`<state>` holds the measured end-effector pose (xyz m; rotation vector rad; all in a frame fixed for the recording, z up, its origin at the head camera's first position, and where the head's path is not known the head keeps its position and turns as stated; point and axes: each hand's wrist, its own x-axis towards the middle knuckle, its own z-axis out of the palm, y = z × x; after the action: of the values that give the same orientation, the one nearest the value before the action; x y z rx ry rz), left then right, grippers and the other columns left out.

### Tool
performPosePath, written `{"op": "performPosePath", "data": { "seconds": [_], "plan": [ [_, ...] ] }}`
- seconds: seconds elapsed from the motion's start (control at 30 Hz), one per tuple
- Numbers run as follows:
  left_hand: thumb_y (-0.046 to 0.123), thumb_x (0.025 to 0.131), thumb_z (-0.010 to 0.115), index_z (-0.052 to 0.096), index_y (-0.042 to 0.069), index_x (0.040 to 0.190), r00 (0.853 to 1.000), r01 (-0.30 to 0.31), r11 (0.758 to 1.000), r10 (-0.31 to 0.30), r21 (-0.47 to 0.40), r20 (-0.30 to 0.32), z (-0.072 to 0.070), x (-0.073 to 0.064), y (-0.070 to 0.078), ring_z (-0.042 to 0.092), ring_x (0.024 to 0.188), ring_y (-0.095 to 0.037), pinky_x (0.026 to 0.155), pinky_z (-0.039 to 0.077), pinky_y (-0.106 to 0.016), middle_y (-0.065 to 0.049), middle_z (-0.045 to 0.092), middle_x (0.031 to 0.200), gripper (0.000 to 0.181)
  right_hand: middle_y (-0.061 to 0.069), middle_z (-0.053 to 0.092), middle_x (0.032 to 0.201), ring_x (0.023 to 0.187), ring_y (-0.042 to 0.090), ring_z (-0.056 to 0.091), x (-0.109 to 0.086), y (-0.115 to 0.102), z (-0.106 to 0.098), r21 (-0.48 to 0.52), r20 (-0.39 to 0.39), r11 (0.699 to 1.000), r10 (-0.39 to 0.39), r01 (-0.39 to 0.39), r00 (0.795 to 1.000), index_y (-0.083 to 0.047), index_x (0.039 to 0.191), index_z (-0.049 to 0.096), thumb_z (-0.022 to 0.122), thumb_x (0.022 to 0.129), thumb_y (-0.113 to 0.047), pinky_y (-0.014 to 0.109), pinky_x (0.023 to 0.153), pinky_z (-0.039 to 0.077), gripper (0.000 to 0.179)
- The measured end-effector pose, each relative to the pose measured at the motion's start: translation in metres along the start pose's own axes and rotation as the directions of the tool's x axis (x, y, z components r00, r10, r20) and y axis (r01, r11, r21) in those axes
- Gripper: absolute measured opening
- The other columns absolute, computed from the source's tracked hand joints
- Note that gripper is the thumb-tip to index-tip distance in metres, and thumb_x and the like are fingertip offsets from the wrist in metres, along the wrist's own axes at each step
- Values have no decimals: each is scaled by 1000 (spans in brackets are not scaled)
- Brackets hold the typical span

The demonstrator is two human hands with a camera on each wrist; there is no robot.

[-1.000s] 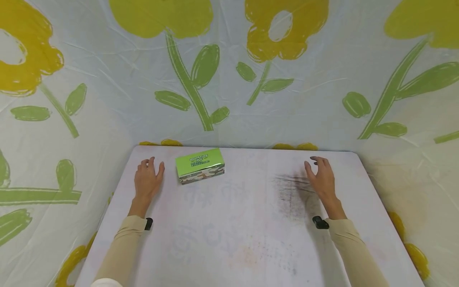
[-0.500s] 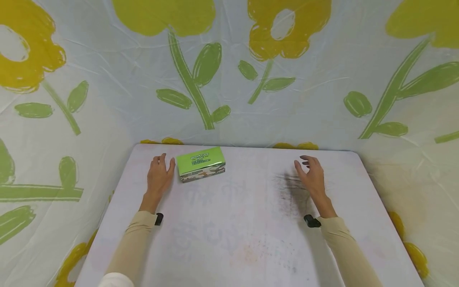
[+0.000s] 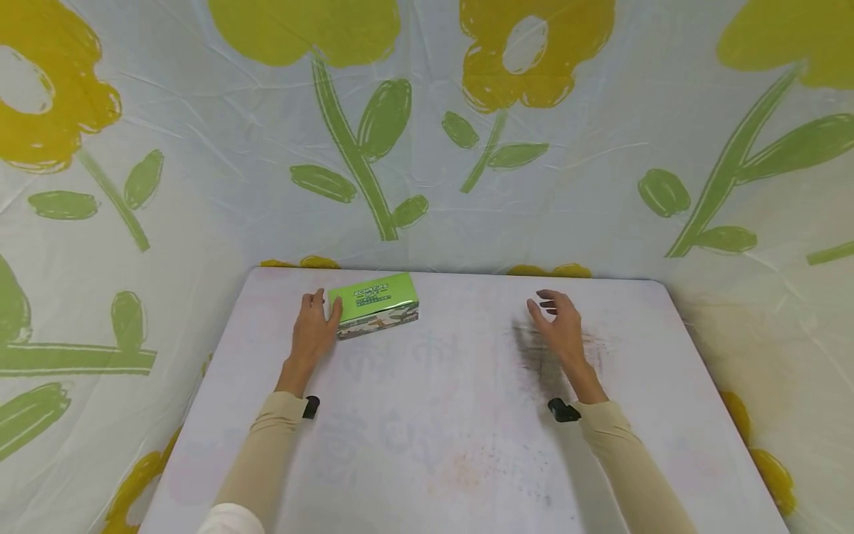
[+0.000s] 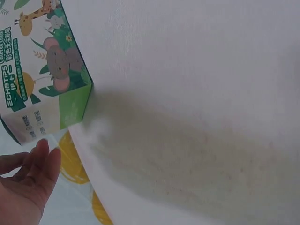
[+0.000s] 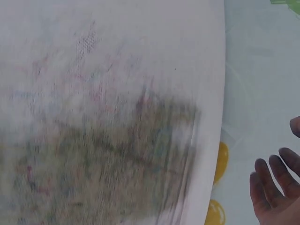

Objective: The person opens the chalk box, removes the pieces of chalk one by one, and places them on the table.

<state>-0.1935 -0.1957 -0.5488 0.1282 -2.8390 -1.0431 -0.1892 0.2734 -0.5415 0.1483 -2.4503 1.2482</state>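
Note:
A green-topped cardboard box (image 3: 373,300) with cartoon animals on its side lies toward the back left of the white table. My left hand (image 3: 315,330) is at the box's left end, its thumb overlapping the near left corner in the head view. From the left wrist, the fingertips of that hand (image 4: 35,171) show just beside the white end of the box (image 4: 44,70), fingers loosely bent. On the right, my right hand (image 3: 559,326) hovers over a dark smudge with relaxed, slightly bent fingers and nothing in them. The right wrist view shows its spread fingertips (image 5: 276,183).
The white tabletop (image 3: 427,386) carries faint writing and a dark smudged patch (image 3: 534,363) under the right hand. A flower-printed cloth (image 3: 574,185) rises behind the table's back edge and along both sides. Each wrist wears a small black camera (image 3: 563,410).
My left hand has moved right, from apart from the box to its left end. The right hand has moved left, toward the middle. The box stays in place.

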Motion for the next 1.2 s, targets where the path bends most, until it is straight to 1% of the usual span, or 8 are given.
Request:
{"op": "performPosePath", "data": {
  "seconds": [0.1,0.27,0.43,0.6,0.83,0.97,1.03,1.2],
  "plan": [
    [46,108,44,35,-5,154,1000,3,999,-2,-38,12,4,0,1,56,112,-40,103,47,-54,-27,40,141,70,28,61,126,112,49,60,-1,-2,4,34,33,999,21,-22,999,7,129,61,70,99,-17,59,96,49,38],
    [40,106,51,39,-9,150,1000,-23,995,22,-102,-9,8,0,3,56,99,-34,91,51,-48,-28,43,136,66,27,61,129,113,46,61,-2,-5,13,72,90,995,60,-67,994,3,131,61,70,100,-20,59,98,49,40],
    [32,105,57,43,-9,148,999,-51,982,48,-179,-21,11,2,5,55,91,-29,79,49,-39,-26,47,133,61,23,62,131,113,38,63,-2,-8,20,88,128,991,85,-97,988,2,133,61,70,100,-22,54,100,51,41],
    [29,104,61,44,-8,148,999,-51,970,50,-236,-8,14,3,7,54,94,-29,79,47,-37,-24,48,133,59,21,61,134,117,36,63,-1,-12,25,103,186,987,106,-126,977,-1,136,59,70,101,-24,48,101,51,43],
    [26,103,64,44,-7,148,998,-49,954,60,-295,27,19,3,13,56,98,-31,83,49,-40,-24,48,135,60,21,60,139,120,31,62,0,-17,36,130,260,967,178,-217,949,-5,139,57,70,100,-33,38,102,51,50],
    [27,102,65,45,-4,150,997,-41,951,60,-306,54,23,3,15,57,100,-31,84,50,-39,-22,49,136,60,23,57,140,122,33,61,0,-22,42,164,291,963,160,-214,943,-4,141,55,71,100,-31,40,104,50,52],
    [27,102,65,45,-4,150,996,-41,947,64,-318,64,24,3,17,57,102,-31,85,50,-39,-21,49,136,60,25,56,141,124,38,59,-1,-27,44,175,307,965,134,-194,942,-1,143,53,69,101,-26,43,105,49,52],
    [26,102,67,45,-4,150,994,-64,939,91,-339,65,26,1,22,59,103,-32,86,52,-42,-22,50,136,61,27,53,142,128,48,53,0,-55,42,229,360,949,123,-215,925,4,144,50,72,98,-17,53,107,47,55]
  ]
}}
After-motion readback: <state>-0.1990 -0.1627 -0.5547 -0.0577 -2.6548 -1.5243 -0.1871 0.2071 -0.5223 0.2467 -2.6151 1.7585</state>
